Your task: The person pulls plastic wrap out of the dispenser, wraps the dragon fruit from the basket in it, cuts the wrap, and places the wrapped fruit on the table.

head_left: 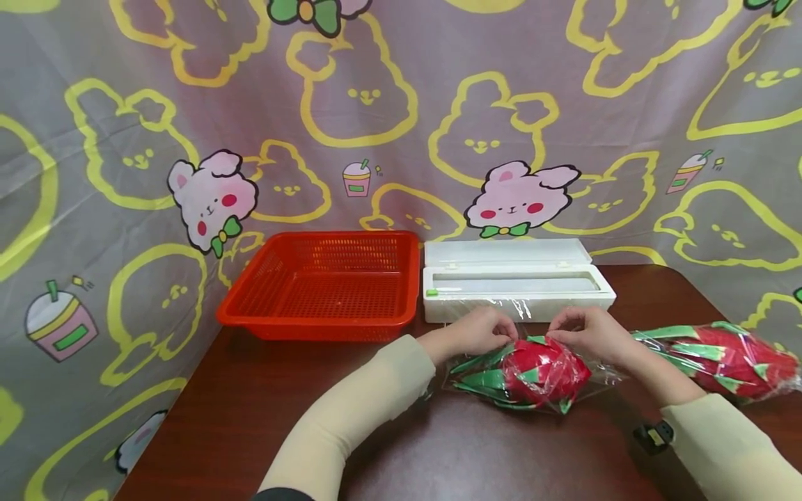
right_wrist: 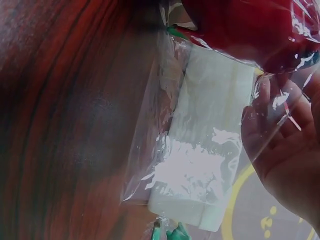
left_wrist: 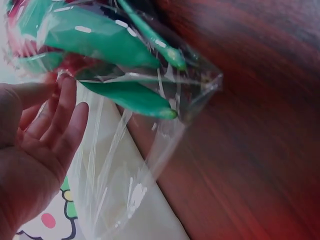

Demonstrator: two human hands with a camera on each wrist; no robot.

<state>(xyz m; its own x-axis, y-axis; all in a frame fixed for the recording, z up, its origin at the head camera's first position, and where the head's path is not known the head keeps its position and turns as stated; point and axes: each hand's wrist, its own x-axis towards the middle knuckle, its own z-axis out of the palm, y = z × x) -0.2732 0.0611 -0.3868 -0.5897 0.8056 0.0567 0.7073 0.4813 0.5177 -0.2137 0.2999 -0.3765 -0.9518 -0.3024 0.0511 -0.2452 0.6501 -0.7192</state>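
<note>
A red dragon fruit with green leafy scales lies on the table, loosely covered by clear cling film. At its upper left side my left hand pinches the film between thumb and fingers. My right hand does the same at the upper right side. The left wrist view shows the green scale tips inside the film, which hangs past them in folds. In the right wrist view, glossy film spreads over the table beside the red fruit, and my right fingers show partly through it.
Behind the hands stands a white cling film dispenser with its lid raised. A red plastic basket sits to its left. Another film-wrapped dragon fruit lies at the right, beyond my right forearm. A patterned curtain hangs behind the table.
</note>
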